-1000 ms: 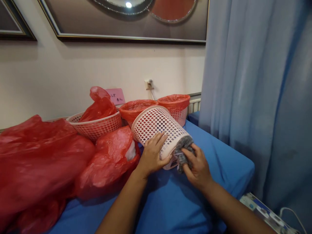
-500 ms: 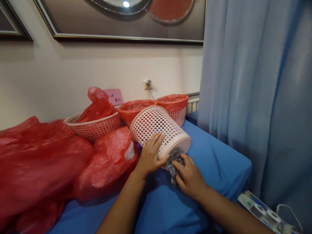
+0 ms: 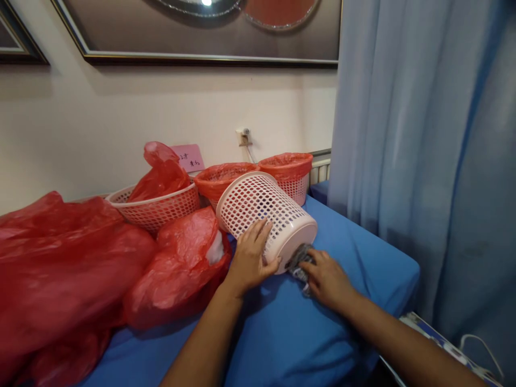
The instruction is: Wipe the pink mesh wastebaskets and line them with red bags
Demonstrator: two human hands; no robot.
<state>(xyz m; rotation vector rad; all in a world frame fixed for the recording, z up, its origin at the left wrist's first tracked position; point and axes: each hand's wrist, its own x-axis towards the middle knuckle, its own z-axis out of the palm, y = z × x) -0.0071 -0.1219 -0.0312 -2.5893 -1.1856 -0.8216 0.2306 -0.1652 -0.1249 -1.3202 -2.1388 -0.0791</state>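
Observation:
A pale pink perforated plastic basket [image 3: 262,207] lies tilted on its side on the blue-covered table [image 3: 290,333], its base toward me. My left hand [image 3: 250,258] lies flat against the basket's side near the base, fingers spread over the holes. My right hand [image 3: 328,279] presses a crumpled grey cloth [image 3: 299,260] against the lower edge of the basket's base, fingers closed over it.
Red plastic bags [image 3: 68,258] pile up on the left. Behind stand a wide basket [image 3: 161,207] holding a red bag and two red-lined baskets [image 3: 288,169]. A blue curtain [image 3: 423,150] hangs at the right. A power strip [image 3: 443,344] lies at the lower right.
My right hand and the grey cloth have slid down from the basket's base face to its lower edge near the table. The left hand has stayed on the basket.

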